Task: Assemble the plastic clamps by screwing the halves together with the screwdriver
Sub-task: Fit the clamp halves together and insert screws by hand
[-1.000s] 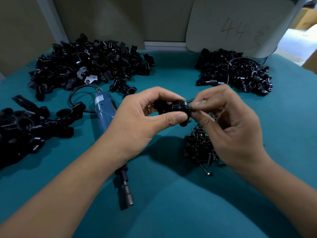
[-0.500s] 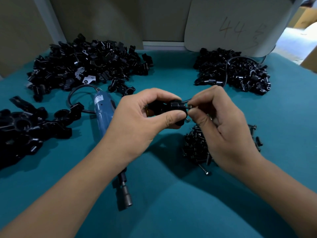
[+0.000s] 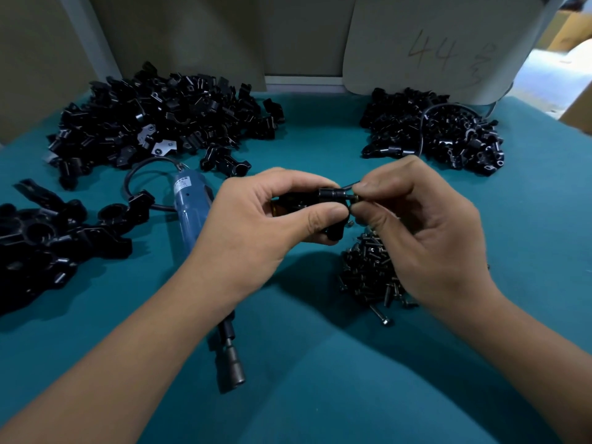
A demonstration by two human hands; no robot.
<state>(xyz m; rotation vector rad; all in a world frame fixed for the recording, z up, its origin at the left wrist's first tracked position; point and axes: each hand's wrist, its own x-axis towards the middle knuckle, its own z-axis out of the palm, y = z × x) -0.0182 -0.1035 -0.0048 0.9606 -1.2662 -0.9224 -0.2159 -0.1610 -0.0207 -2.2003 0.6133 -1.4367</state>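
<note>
The teal worktop point(image 3: 320, 395) fills nearly the whole view. On it, at about eleven o'clock, lies the biggest heap of black clamp parts point(image 3: 160, 123); a second heap point(image 3: 448, 133) sits at about one o'clock with a thin black cable looped over it, and a cluster of larger black pieces point(image 3: 48, 235) lies at nine o'clock by the left edge. Behind the one o'clock heap stands a pale board point(image 3: 432, 43) with "44" written on it.

The blue screwdriver point(image 3: 192, 200) lies on the worktop just left of centre, its dark metal tip pointing toward six o'clock, its cord curling at the top; the left forearm crosses over its middle. No hand touches it.

The left hand point(image 3: 256, 229) is raised at centre, fingers and thumb curled and clamped around a black clamp point(image 3: 326, 200). The right hand point(image 3: 426, 232), just at three o'clock of it, pinches a small screw point(image 3: 354, 197) between thumb and forefinger, held against the clamp's right end.

Below the right hand, at about five o'clock from centre, lies a small pile of dark screws point(image 3: 368, 270), with one loose screw point(image 3: 381, 315) just beside its near edge.
</note>
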